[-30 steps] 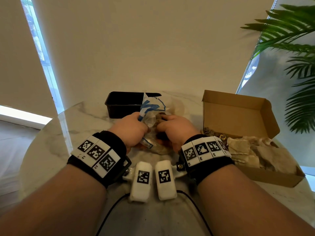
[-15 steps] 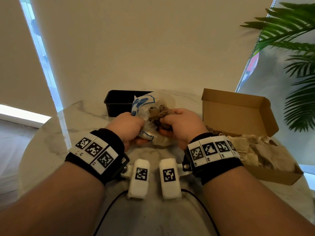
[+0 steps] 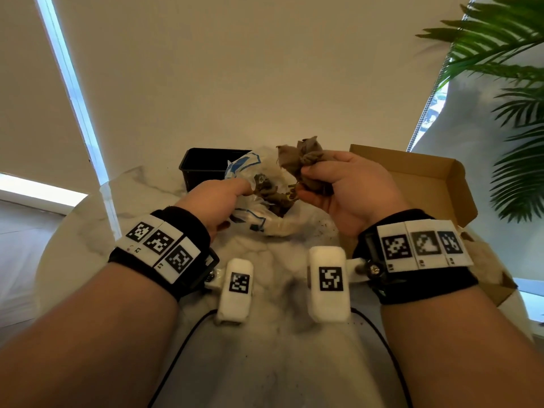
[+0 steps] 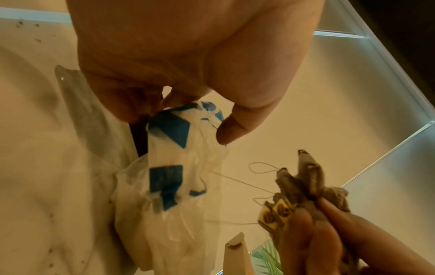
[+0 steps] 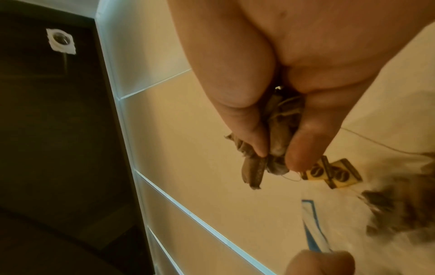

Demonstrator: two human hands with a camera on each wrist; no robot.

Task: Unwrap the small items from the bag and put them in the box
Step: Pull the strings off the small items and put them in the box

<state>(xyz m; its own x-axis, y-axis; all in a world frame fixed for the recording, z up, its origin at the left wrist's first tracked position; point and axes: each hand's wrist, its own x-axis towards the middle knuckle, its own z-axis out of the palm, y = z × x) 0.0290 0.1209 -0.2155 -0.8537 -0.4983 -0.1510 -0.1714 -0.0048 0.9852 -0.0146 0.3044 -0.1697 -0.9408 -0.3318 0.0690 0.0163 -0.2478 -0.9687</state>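
Head view: at frame centre the left hand (image 3: 219,198) pinches a crinkled white plastic bag (image 3: 250,172) with blue print; the right hand (image 3: 350,187) clutches a crumpled brown bundle (image 3: 306,160), raised just right of the bag. A cardboard box (image 3: 424,178) lies open at right, a black tray (image 3: 203,166) behind on the marble table (image 3: 265,363).

Left wrist view: thin threads (image 4: 237,181) run from bag to bundle beside a yellow tag (image 4: 277,214).

Right wrist view: thumb and fingers (image 5: 303,148) squeeze wrinkled brown wrappers (image 5: 277,134) at centre.

A round white marble table (image 3: 73,260) fills the foreground, with dark crumbs (image 3: 326,231) scattered on its top. At its far edge stands 1 black plastic tub (image 3: 203,169) (rectangular, open at the top). Green palm fronds (image 3: 500,72) hang in at the right. Behind everything is a plain beige wall (image 3: 235,69), with a bright window strip (image 3: 67,75) at the left.
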